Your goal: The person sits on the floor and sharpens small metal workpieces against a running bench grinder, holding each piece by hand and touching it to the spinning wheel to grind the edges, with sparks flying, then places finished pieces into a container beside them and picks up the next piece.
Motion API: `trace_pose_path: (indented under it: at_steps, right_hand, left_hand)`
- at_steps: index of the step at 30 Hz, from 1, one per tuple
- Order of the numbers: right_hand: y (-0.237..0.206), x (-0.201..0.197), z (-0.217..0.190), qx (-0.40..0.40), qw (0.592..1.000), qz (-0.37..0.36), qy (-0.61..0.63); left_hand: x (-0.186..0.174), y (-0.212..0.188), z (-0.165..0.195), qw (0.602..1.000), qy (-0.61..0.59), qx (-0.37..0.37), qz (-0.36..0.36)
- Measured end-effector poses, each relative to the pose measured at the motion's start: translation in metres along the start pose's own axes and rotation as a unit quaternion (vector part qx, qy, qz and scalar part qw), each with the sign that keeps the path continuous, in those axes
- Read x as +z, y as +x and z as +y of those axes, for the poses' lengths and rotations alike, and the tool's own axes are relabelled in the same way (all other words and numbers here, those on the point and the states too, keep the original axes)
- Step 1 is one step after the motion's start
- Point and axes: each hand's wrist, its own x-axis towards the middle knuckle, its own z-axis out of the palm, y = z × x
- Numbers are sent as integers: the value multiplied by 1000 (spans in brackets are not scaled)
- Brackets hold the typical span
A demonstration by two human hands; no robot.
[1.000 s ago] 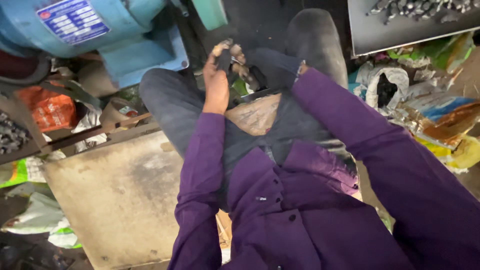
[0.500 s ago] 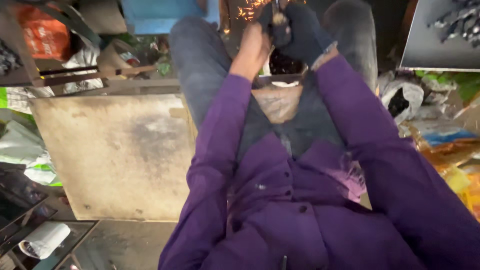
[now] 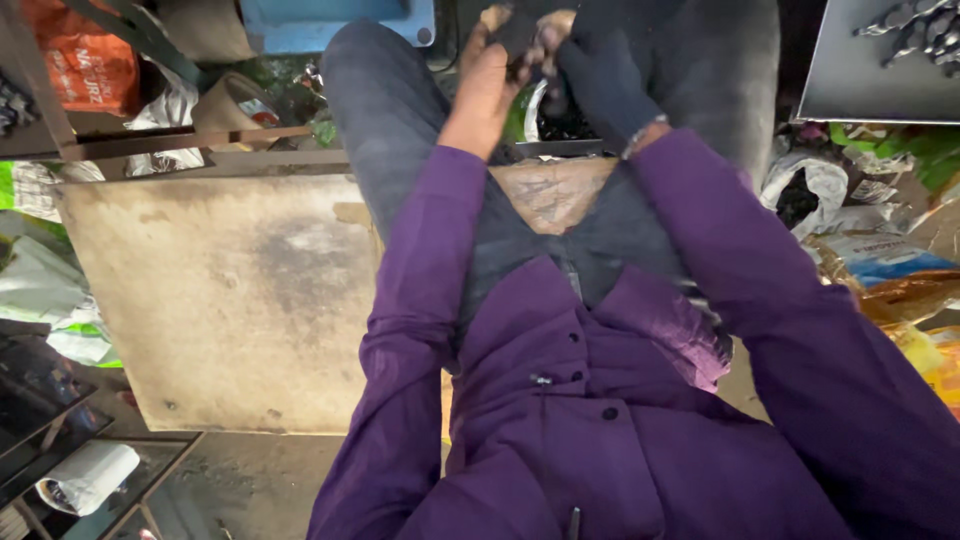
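I look down at my own lap: purple shirt sleeves and dark grey trousers. My left hand [image 3: 487,82] is bare and closed around a small dark part [image 3: 520,40] held between my knees at the top of the view. My right hand [image 3: 600,80] wears a dark glove and grips the same small part from the right. The two hands touch each other. What the part is cannot be made out; it is small and partly hidden by my fingers.
A worn flat board [image 3: 220,300] lies to my left. A blue machine base [image 3: 340,20] sits at the top, an orange bag [image 3: 85,60] at top left. A grey tray with metal pieces [image 3: 890,70] stands at top right above packets and rubbish [image 3: 880,260].
The view has tilted down, so hands and knees sit higher in the frame. Both hands came together on the small part; before, only the bare left hand showed.
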Motion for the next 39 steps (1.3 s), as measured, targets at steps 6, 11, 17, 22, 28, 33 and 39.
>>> trace_pose_path:
  at_steps: [6, 11, 17, 22, 28, 33, 39]
  right_hand:
    - [40, -4, 25, -99, 978, 169, 75]
    - [30, -14, 15, -102, 978, 175, -54]
    - [-5, 3, -35, 116, 985, 36, 126]
    - [-16, 8, -30, -274, 952, 50, -129]
    - [41, -6, 1, 8, 985, 168, -35]
    - [55, -20, 10, -4, 978, 97, 183]
    - [-3, -18, -16, -201, 978, 19, -55]
  left_hand:
    - [43, -5, -36, 974, -163, 75, -141]
    - [38, -6, -29, 989, 0, 135, -60]
    - [28, -9, -23, 984, -27, 165, -53]
    - [24, -7, -21, 993, -74, 92, 29]
    - [32, -3, -21, 983, -180, -14, -19]
    - [44, -6, -27, 975, -208, -20, -81]
    - [35, -22, -18, 995, -26, 58, -70]
